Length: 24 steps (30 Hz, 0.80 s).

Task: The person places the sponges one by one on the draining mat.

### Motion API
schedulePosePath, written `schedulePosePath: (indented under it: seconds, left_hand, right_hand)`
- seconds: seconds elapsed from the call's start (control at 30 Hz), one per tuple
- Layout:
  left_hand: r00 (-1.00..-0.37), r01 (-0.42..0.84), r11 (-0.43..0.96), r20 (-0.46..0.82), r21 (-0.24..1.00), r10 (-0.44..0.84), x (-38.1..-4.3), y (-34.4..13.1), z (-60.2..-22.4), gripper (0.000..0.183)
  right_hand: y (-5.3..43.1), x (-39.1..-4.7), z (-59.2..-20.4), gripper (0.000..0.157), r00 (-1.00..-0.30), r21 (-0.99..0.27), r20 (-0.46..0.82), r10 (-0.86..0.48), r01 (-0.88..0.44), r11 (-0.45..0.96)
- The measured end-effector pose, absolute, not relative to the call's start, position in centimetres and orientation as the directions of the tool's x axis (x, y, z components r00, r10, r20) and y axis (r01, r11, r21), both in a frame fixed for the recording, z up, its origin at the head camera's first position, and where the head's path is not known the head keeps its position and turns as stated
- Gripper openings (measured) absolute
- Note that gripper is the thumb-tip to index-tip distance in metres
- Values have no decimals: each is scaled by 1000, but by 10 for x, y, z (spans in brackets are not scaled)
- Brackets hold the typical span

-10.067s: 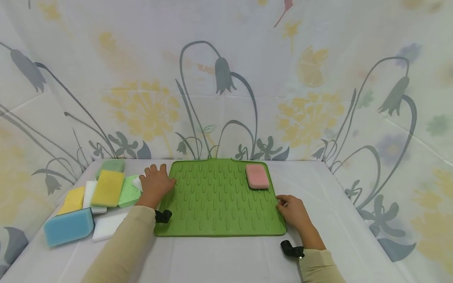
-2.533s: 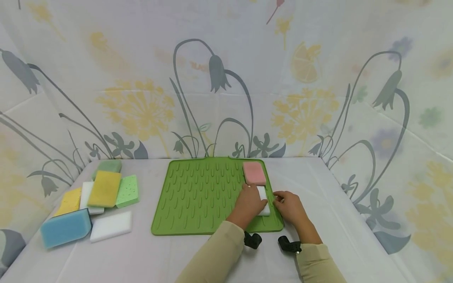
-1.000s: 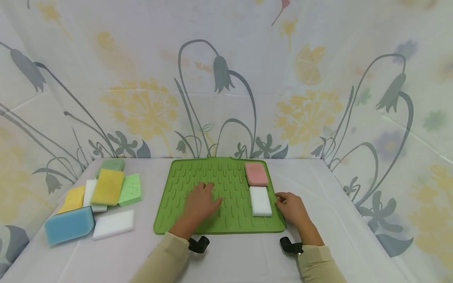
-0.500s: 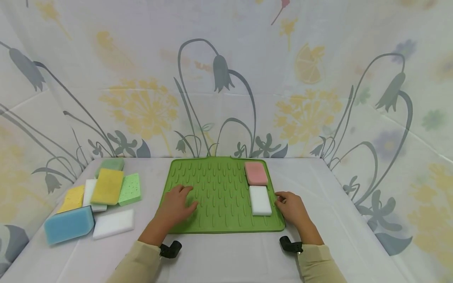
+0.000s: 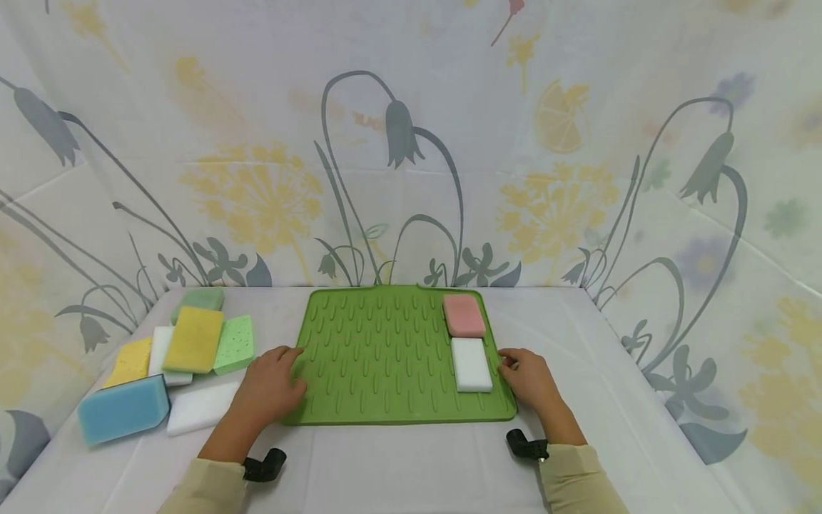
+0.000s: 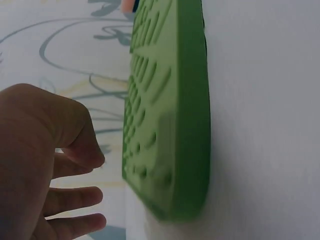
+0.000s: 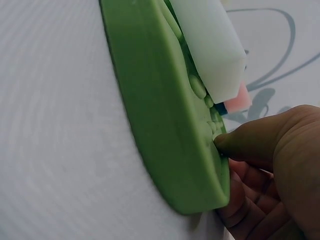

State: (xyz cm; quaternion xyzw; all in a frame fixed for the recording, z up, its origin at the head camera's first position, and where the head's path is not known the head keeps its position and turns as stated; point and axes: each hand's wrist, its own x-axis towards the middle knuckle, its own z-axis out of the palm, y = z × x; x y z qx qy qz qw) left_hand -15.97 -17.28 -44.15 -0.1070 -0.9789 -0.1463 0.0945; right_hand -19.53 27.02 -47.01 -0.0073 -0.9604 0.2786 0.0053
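A green silicone mat (image 5: 379, 357) with raised ridges lies on the white-covered table. At its right side a pink sponge (image 5: 464, 315) and a white sponge (image 5: 472, 365) lie in a column, the white one nearer me. My left hand (image 5: 268, 382) hovers at the mat's left edge, fingers spread and holding nothing; the left wrist view shows it apart from the green rim (image 6: 192, 125). My right hand (image 5: 529, 378) pinches the mat's right edge. In the right wrist view its thumb (image 7: 245, 142) presses the rim from above, with the other fingers curled beside it.
Left of the mat sits a loose group of sponges: blue (image 5: 124, 410), large yellow (image 5: 193, 339), small yellow (image 5: 130, 362), light green (image 5: 235, 344), dull green (image 5: 199, 303) and two white. My left hand partly covers the nearer white sponge (image 5: 200, 407). A flowered cloth (image 5: 411, 143) stands behind the table.
The white sponge came onto the mat below the pink one and was let go. My left hand then moved left across the mat to its left edge. My right hand stayed in place.
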Motion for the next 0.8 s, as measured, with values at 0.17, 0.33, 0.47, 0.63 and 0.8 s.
schedulePosePath:
  seconds: [0.17,0.33,0.47,0.63,0.8]
  left_hand:
    - [-973,202,950,157,237,167,-153,-196,-442,55]
    - [-985,167,960,84,226,152,-148,-221,-442,60]
    - [-987,161,961,51,223,153,-145,-236,-439,62]
    - [-989,149,966,33,212,145,-143,-251,-437,64]
    - [-988,156,964,16,214,156,-141,-261,-435,65]
  right_hand:
    - [271,-196,-472,36,-1000,-530,11,13,5,848]
    - [271,-197,-473,37,-1000,-529,18,13,1,849]
    - [271,-197,-472,37,-1000,-535,17,13,2,845]
    - [270,-194,-471,36,-1000,-536,15,15,5,844]
    - [271,-194,-472,35,-1000,-536,14,14,4,844]
